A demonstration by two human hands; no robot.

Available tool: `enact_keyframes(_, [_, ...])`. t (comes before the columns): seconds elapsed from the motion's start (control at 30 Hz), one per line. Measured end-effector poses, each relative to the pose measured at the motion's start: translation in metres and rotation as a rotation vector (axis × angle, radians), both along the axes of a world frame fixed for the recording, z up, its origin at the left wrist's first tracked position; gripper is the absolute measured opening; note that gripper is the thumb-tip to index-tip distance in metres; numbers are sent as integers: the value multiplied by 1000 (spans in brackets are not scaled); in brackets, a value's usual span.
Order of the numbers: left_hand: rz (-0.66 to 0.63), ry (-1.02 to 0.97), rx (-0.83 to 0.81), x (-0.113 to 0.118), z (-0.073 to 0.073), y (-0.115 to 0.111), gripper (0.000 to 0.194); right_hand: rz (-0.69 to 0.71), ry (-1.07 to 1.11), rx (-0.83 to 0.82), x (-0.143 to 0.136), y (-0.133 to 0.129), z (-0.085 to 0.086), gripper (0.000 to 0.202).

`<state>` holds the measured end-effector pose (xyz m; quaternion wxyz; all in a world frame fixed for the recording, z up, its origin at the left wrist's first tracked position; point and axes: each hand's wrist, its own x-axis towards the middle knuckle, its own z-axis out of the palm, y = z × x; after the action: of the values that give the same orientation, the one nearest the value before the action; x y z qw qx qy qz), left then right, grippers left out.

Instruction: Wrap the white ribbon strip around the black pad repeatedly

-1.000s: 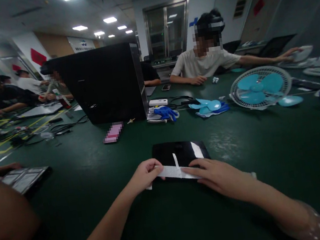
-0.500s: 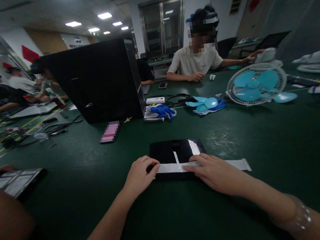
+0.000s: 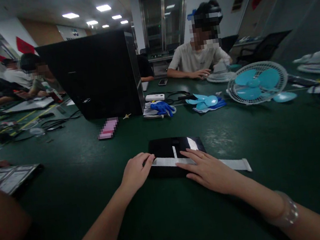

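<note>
A flat black panel [image 3: 164,147] lies on the green table, with a white ribbon cable [image 3: 234,164] running across it and out past its right side. A short white strip [image 3: 174,153] stands crosswise on the panel above the cable. At the panel's left edge, my left hand [image 3: 137,172] pinches the cable's left end between thumb and fingers. My right hand [image 3: 207,169] rests over the cable with its fingers spread, fingertips on the panel near the strip. The part of the cable under that hand is hidden.
A large black case [image 3: 97,77] stands at the back left, a pink phone [image 3: 108,128] before it. Blue gloves [image 3: 163,109], blue fan blades [image 3: 205,101] and a fan [image 3: 256,82] lie behind. A person [image 3: 198,55] sits opposite; another's arm [image 3: 3,217] is at left.
My right hand's fingers have spread wider over the cable. My left hand has shifted slightly left and up. The person opposite has brought a white fan cover inward onto the table.
</note>
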<state>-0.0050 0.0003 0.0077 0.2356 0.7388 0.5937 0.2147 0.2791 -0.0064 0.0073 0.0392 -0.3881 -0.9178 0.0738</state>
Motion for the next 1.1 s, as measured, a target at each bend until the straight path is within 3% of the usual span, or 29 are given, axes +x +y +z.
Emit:
enact_keyframes(0.23, [53, -28, -52, 0, -2, 0, 54, 10, 3, -27, 1, 1, 3, 50])
enact_keyframes(0.4, [106, -55, -53, -4, -3, 2, 53, -33, 44, -85, 10, 3, 8, 69])
enact_keyframes(0.63, [145, -42, 36, -5, 1, 2, 52, -67, -22, -137, 17, 9, 2, 77])
enact_keyframes(0.87, [168, -66, 144, -8, -6, 6, 46, -132, -89, -90, 18, 13, 5, 77])
enact_keyframes(0.97, [181, -95, 162, -10, -7, 7, 45, -265, -169, -84, 37, 26, 2, 82])
enact_keyframes(1.1, [188, -119, 181, -12, -7, 7, 44, -520, -224, -67, 96, 57, -11, 83])
